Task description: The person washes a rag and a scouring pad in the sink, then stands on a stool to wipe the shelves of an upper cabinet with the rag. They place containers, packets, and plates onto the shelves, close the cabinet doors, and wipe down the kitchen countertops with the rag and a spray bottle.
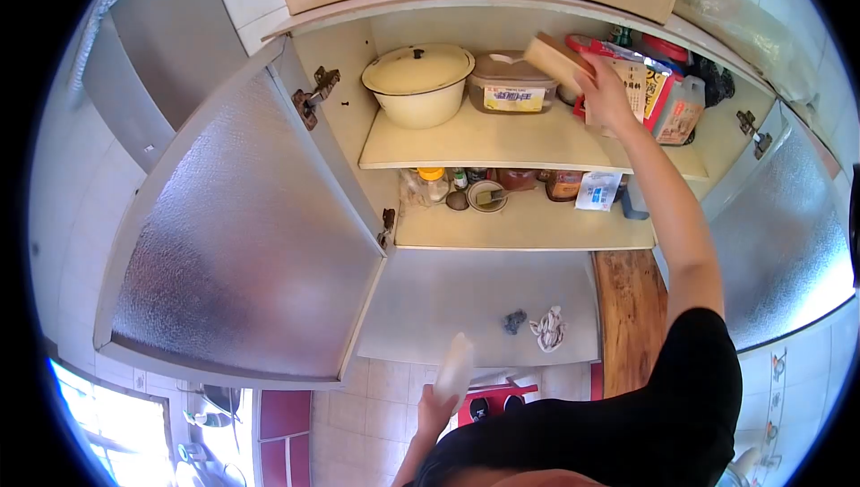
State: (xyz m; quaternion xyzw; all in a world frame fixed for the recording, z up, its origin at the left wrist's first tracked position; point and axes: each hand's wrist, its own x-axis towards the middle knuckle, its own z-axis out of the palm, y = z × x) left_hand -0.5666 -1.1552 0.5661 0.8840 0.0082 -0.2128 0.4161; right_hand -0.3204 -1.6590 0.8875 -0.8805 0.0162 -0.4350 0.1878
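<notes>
1. The right hand (607, 97) gripped a tan, rectangular block (555, 61) at the upper shelf (502, 146), right of a translucent, labelled tub (511, 93).
2. The left hand (436, 411) held a whitish, elongated object (457, 366), material indeterminable.
3. A round, smooth, lidded pot (418, 93) stood far left on the shelf.
4. A crumpled cloth (548, 330) lay on the smooth grey bench (439, 303).
5. Rippled cabinet doors (242, 245) stood open; pale tiles (367, 406) covered the floor.

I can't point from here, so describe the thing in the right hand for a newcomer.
Find the open cabinet, then its upper shelf. There the right hand holds a tan, block-shaped item; its plain side sets it apart from the labelled tub to its left and colourful packages to its right.
</notes>
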